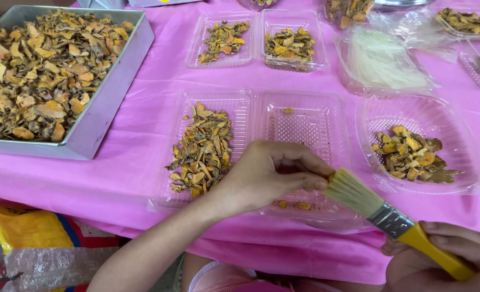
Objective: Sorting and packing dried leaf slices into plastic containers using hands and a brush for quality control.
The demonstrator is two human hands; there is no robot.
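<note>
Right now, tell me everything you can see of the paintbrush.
The paintbrush is flat, with pale straw-coloured bristles, a silvery metal ferrule and a yellow handle that looks like plastic. It lies tilted, bristles pointing up and left, handle running down to the right. The right hand grips the handle. The bristle tips meet the fingertips of the left hand, above the near edge of a clear plastic tray on the pink tablecloth.

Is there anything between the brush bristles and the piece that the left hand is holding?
Nothing visible. The bristles of the brush, held by the right hand, meet the fingertips of the left hand directly. The pinched piece itself is hidden by the fingers, above the clear tray.
</note>
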